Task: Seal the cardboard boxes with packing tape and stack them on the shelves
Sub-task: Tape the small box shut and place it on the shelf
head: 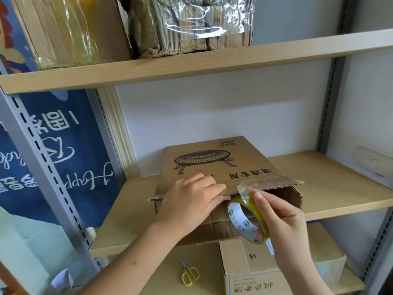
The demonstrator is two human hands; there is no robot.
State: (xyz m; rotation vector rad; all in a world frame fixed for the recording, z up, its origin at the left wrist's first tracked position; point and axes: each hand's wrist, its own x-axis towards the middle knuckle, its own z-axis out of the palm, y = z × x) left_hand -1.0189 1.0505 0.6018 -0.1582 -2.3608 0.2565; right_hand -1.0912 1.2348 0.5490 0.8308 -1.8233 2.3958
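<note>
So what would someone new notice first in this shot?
Probably the two hands at the centre: the left hand presses down the printed brown cardboard box on the middle wooden shelf, while the right hand holds a yellowish clear packing tape roll at its open end. Small yellow-handled scissors lie below.

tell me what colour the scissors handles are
Yellow. The scissors lie on the lower shelf; the head view shows them.

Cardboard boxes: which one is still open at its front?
The printed box on the middle shelf; its front flaps gape, while the box below is closed.
</note>
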